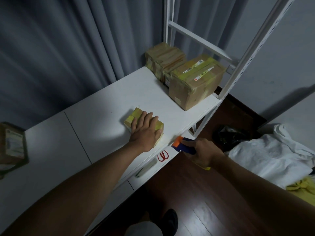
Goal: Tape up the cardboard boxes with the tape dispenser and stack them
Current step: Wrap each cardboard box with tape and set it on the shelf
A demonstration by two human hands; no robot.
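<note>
At the far left edge of the white bench [51,142] sits a blurred cardboard box [12,143] bearing a label, well apart from everything else. Nearer the middle, the left hand [144,132] lies flat with straight fingers on top of a small cardboard box [134,118], pressing it down near the bench's front edge. This box is brown with yellowish tape bands across its top and corners. It looks light and stiff enough to take a palm's pressure; I judge it best steadied from above, as here, and lifted by its short sides. Its taped faces may be slick.

Just right of it, red-handled scissors [163,156] lie at the front edge. Beyond the edge, the right hand [202,155] grips the blue handle of the tape dispenser [183,145], its orange head pointing toward the small box.

At the back right, two taped boxes stand touching: a rear box [163,57] and a larger labelled box [196,82] beside the white shelf frame [238,62].
</note>
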